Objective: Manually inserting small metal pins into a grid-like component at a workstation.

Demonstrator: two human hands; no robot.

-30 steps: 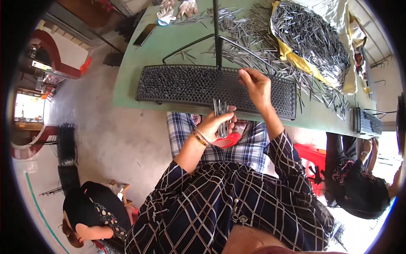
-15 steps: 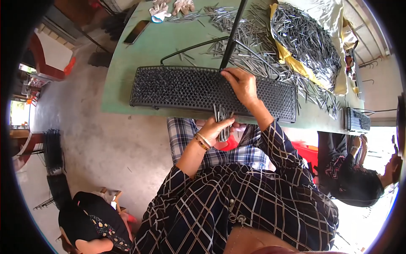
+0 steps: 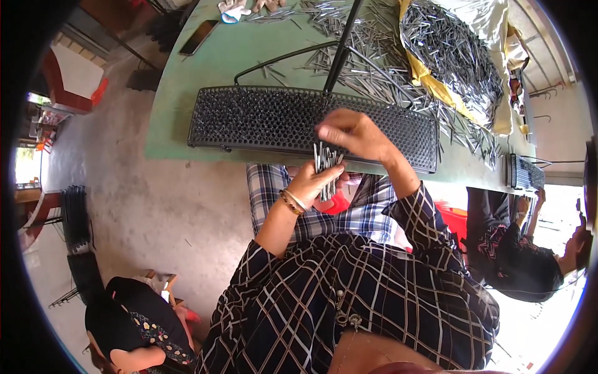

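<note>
Our left hand clenches a bundle of pins, thin, stiff, likely slippery; our right hand pinches at their far tips.

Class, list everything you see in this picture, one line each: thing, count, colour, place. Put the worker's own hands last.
Perforated tray: one, black, on the table's near edge.
Table: one, green.
Loose metal pins: many, grey, scattered behind the tray.
Heap of pins: one, grey, on yellow sheet, far right.
Second tray: one, black, right end.
Gloves: white, far edge; count unclear.
Phone: one, dark, far left.
Other people: two, lower left and right.
Left hand: holds bundle of pins.
Right hand: over the tray, fingers at the bundle.
</note>
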